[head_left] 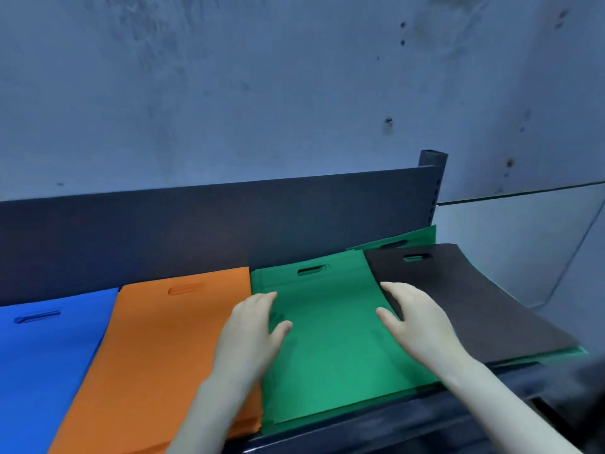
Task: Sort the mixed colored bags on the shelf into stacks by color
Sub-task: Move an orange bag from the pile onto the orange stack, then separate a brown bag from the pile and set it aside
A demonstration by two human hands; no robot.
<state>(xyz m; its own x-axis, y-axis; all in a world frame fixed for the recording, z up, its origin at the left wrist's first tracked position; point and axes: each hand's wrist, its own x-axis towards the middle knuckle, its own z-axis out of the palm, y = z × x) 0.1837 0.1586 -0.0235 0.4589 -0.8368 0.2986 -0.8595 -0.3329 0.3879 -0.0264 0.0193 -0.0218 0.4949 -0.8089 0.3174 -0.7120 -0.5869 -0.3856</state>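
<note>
Green stack (330, 348) on shelf (376, 421); left hand (252, 332), right hand (412, 322) spread flat, holding nothing.

- Dim, cool bluish light; the wall (229, 93) is evenly lit, without glare.
- Soft shadow along the shelf's (196, 231) back edge.
- Wide-angle bending curves straight lines toward the frame edges.
- Whole picture slightly soft; bottom right corner dark and blurred.
</note>
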